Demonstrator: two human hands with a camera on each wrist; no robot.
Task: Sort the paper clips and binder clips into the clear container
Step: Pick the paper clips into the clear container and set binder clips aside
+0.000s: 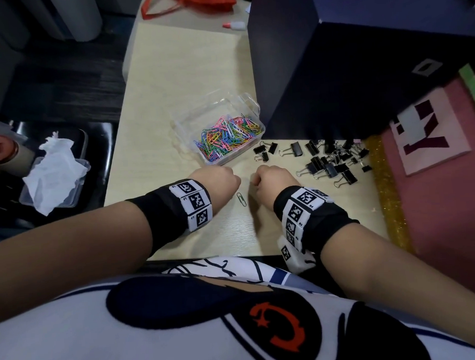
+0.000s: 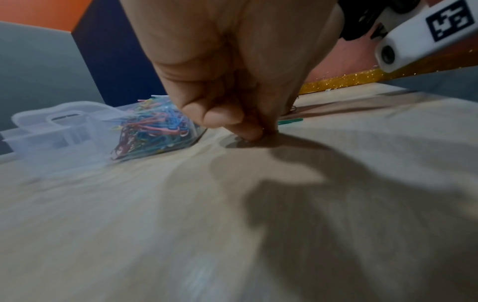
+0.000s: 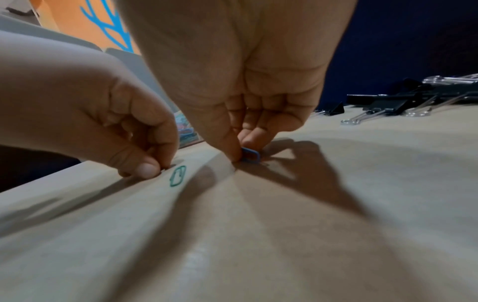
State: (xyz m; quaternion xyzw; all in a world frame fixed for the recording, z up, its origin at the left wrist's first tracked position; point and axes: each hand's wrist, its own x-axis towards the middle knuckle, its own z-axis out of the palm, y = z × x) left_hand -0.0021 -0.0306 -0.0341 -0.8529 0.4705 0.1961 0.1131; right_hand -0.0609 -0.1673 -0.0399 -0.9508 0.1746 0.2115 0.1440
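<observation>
A clear container (image 1: 258, 116) on the pale table holds a heap of coloured paper clips (image 1: 225, 138). Black binder clips (image 1: 330, 159) lie scattered to its right. My right hand (image 3: 241, 157) pinches a blue paper clip (image 3: 250, 155) between thumb and forefinger, right at the table top. My left hand (image 3: 157, 169) has its fingertips pinched together on the table; only a faint glint of a clip shows under them in the left wrist view, where this left hand (image 2: 256, 135) stands just right of the container (image 2: 64, 130). A green paper clip (image 1: 241, 199) lies loose between both hands.
A tall dark blue box (image 1: 348, 66) stands behind the binder clips. A pink board with a glitter edge (image 1: 386, 189) borders the table on the right. Left of the table, crumpled tissue (image 1: 53, 171) sits in a plastic tray. A small glue bottle (image 1: 233, 25) lies far back.
</observation>
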